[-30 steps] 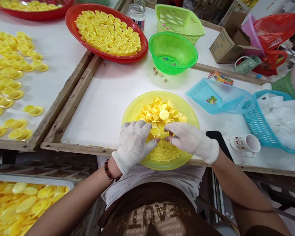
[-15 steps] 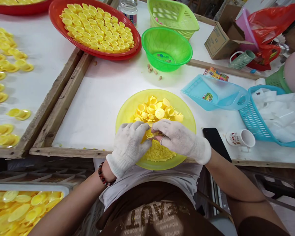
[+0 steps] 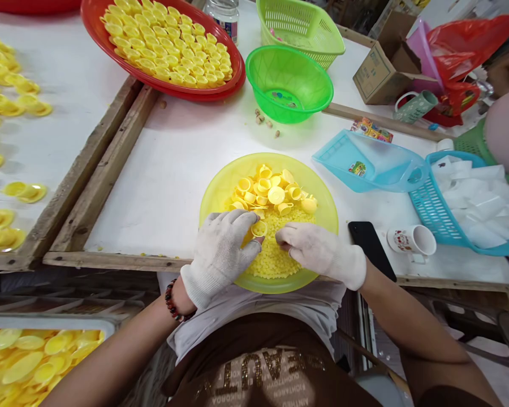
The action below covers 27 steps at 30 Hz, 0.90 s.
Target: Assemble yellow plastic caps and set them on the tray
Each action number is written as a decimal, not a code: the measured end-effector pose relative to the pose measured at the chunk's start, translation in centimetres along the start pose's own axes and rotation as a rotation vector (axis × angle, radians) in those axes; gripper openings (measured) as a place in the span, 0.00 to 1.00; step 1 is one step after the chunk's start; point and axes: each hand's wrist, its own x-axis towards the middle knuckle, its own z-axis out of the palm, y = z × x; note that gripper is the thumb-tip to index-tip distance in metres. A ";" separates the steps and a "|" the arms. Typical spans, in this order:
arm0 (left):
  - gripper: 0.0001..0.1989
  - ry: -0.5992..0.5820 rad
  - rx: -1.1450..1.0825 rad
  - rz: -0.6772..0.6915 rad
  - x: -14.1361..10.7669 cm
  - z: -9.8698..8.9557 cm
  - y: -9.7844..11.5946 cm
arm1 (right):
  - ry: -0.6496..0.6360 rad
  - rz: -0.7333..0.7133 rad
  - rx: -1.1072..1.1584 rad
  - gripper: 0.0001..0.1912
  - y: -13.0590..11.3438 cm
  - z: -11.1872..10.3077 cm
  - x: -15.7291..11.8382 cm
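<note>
My left hand (image 3: pixel 227 243), in a white knitted glove with bare fingertips, pinches a small yellow toy cup (image 3: pixel 259 228) with its round opening facing up. My right hand (image 3: pixel 316 249), gloved alike, is over the small yellow pellets (image 3: pixel 275 264), a short way right of the cup. Its fingers are drawn together and touch the pellets; whatever they may hold is hidden. Both hands are above a round translucent yellow basin (image 3: pixel 214 192). Behind them in this basin lies a heap of small yellow toy cups (image 3: pixel 275 195).
A red tray (image 3: pixel 93 34) of yellow cups stands at the back left, beside wooden strips (image 3: pixel 102 152). Behind the basin is a green bowl (image 3: pixel 288 85). To the right are a blue scoop (image 3: pixel 365 164), a phone (image 3: pixel 371 249), a mug (image 3: pixel 411 240) and a blue basket (image 3: pixel 436 198).
My right hand has parted from the left and moved slightly right and down to the pellets. The left hand keeps the cup in nearly the same place.
</note>
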 end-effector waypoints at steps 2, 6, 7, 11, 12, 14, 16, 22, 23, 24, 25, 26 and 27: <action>0.13 -0.022 0.011 0.006 0.1 0.0 0.0 | 0.118 -0.036 0.057 0.10 -0.5 -0.9 0.4; 0.14 0.000 0.009 0.018 -0.2 0.1 0.1 | 0.282 -0.109 0.093 0.10 -1.1 -2.2 0.7; 0.14 0.024 -0.014 0.028 -0.4 0.0 0.0 | 0.280 -0.109 0.061 0.10 -0.9 -2.3 0.5; 0.14 0.219 -0.123 0.042 -2.0 -1.6 -1.1 | 0.297 -0.055 -0.119 0.09 1.0 -2.1 0.7; 0.14 0.270 -0.133 0.014 -2.5 -2.3 -1.8 | 0.354 -0.020 -0.151 0.11 1.5 -2.0 1.2; 0.13 0.345 -0.116 -0.092 -3.7 -4.1 -3.8 | 0.468 0.051 -0.205 0.13 2.2 -1.9 2.7; 0.12 0.391 -0.013 -0.227 -5.0 -6.1 -6.6 | 0.520 0.093 -0.252 0.11 2.3 -1.7 4.3; 0.20 0.487 0.545 -0.630 -9.6 -11.4 -18.5 | 0.504 0.030 -0.242 0.05 1.5 -1.6 5.5; 0.22 0.470 0.568 -0.688 -10.2 -11.9 -20.4 | 0.517 -0.003 -0.220 0.05 1.1 -1.7 5.0; 0.24 0.427 0.564 -0.726 -10.6 -12.1 -22.2 | 0.531 -0.039 -0.206 0.06 0.6 -1.7 4.4; 0.24 0.394 0.539 -0.749 -10.9 -12.2 -23.8 | 0.535 -0.080 -0.207 0.06 0.1 -1.7 3.8; 0.23 0.369 0.476 -0.752 -11.0 -12.1 -25.1 | 0.521 -0.128 -0.226 0.07 -0.5 -1.5 3.2; 0.21 0.329 0.361 -0.720 -10.9 -12.0 -26.3 | 0.482 -0.189 -0.259 0.08 -1.0 -1.3 2.7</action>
